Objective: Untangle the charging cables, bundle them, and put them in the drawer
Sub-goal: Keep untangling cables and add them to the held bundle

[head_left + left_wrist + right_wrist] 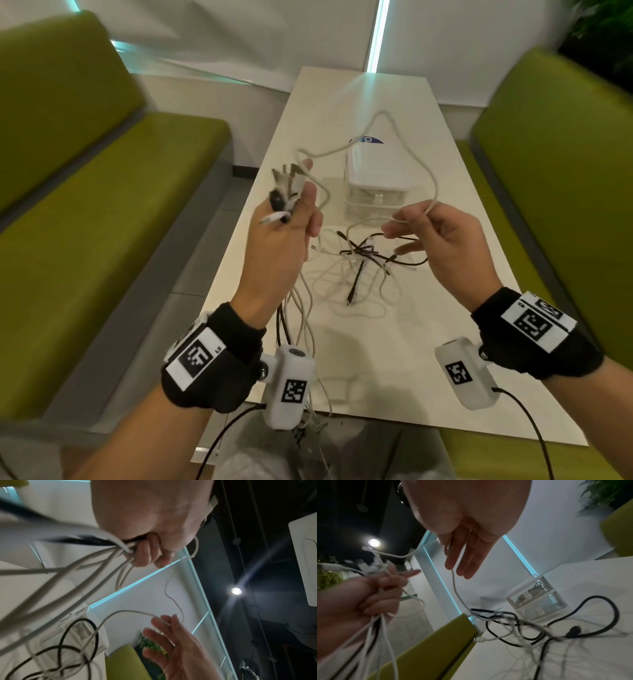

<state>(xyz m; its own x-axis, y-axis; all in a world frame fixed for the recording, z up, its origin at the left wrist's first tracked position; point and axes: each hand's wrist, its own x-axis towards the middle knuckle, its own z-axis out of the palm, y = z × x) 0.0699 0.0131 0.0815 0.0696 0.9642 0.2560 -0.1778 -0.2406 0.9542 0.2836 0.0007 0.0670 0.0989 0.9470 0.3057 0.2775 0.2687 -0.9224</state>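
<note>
My left hand [298, 205] is raised over the table's left edge and grips a bundle of white and black cable ends [286, 192]; their lengths hang down past my wrist. From that fist a white cable [387, 116] arcs up over the small white drawer unit [376, 178] and comes down to my right hand [409, 222], which pinches it between thumb and fingers. A tangle of black and white cables [363, 260] lies on the table between my hands. The right wrist view shows the cable [453, 582] running along my fingers [462, 561], and the drawer unit [537, 601] with cables inside.
The white table [376, 363] is narrow, with green benches on the left [102, 240] and right [565, 205]. A white item with a blue label [368, 139] sits behind the drawer unit. A white wall closes the far end.
</note>
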